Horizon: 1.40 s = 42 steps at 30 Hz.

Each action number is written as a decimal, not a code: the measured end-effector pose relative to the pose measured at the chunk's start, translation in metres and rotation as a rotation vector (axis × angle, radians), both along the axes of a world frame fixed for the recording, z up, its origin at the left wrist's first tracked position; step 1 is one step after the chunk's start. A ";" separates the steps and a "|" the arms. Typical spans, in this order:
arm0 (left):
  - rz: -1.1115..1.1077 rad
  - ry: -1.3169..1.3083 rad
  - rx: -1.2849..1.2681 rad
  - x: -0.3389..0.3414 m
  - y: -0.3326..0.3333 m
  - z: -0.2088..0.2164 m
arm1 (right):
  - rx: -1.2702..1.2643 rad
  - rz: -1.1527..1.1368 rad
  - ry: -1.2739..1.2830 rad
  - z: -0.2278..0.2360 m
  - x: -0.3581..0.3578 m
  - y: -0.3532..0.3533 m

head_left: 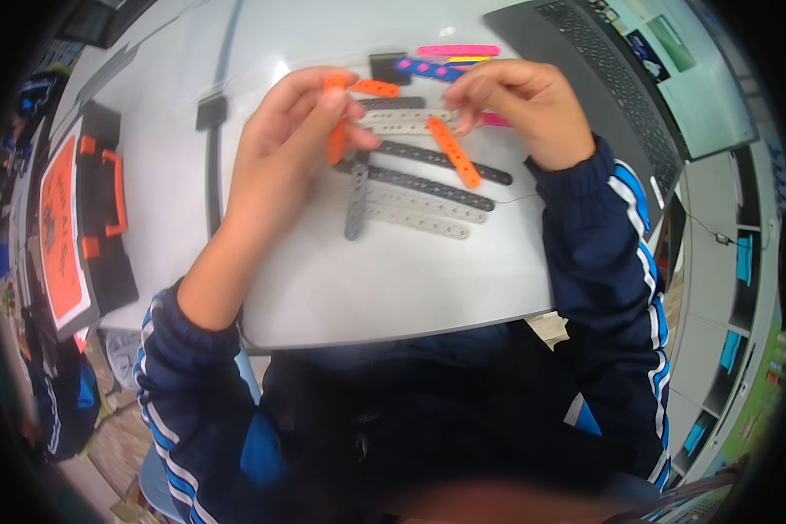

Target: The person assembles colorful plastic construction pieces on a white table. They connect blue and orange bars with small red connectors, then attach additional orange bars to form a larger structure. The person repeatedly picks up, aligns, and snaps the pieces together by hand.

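Note:
My left hand [293,122] is closed, thumb against fingers, on an orange perforated strip [334,148] held upright. A second orange strip [375,87] sticks out to the right just beyond those fingertips; whether the two are joined I cannot tell. My right hand [533,105] has its thumb and fingertips pinched together; what is between them, if anything, is too small to make out. Below its fingertips an orange strip [454,153] slants across black strips [432,188]. Beside the right fingers is a blue strip with pink pegs [428,68]. A grey strip [356,196] lies lengthwise below my left hand.
Pale grey strips [419,223] lie on the white table [393,297]. A pink strip [458,51] is farther back. An open laptop [616,79] stands at the right. At the left is a black and orange case [87,218]; a dark clip-like block [211,112] sits nearer.

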<state>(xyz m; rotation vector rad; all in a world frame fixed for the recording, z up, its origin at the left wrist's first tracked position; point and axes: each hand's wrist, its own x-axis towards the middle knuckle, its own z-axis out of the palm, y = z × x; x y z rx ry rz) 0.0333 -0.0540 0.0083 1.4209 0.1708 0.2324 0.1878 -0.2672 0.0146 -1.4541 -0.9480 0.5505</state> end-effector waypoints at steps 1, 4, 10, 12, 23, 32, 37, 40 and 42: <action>-0.020 -0.036 -0.028 -0.001 -0.003 0.000 | 0.010 0.015 0.034 0.000 -0.002 0.001; -0.085 -0.031 -0.082 -0.002 -0.004 0.000 | 0.016 0.064 0.097 0.003 -0.010 0.001; -0.154 0.093 -0.059 -0.003 -0.002 -0.005 | -0.059 0.001 0.185 0.009 -0.018 0.003; -0.123 0.108 -0.018 -0.004 -0.002 -0.007 | 0.005 0.004 0.162 0.011 -0.019 0.004; 0.069 -0.149 0.091 -0.004 -0.008 0.000 | -0.003 -0.250 -0.252 0.009 -0.033 0.009; 0.038 -0.213 0.251 -0.007 -0.011 -0.003 | -0.057 -0.180 -0.339 0.013 -0.042 0.004; 0.005 -0.289 0.302 -0.008 -0.011 -0.003 | 0.026 -0.168 -0.352 0.011 -0.047 0.006; -0.019 -0.309 0.327 -0.010 -0.012 -0.002 | 0.021 -0.171 -0.345 0.011 -0.048 0.005; -0.016 -0.324 0.310 -0.010 -0.012 -0.003 | -0.001 -0.182 -0.357 0.011 -0.048 0.005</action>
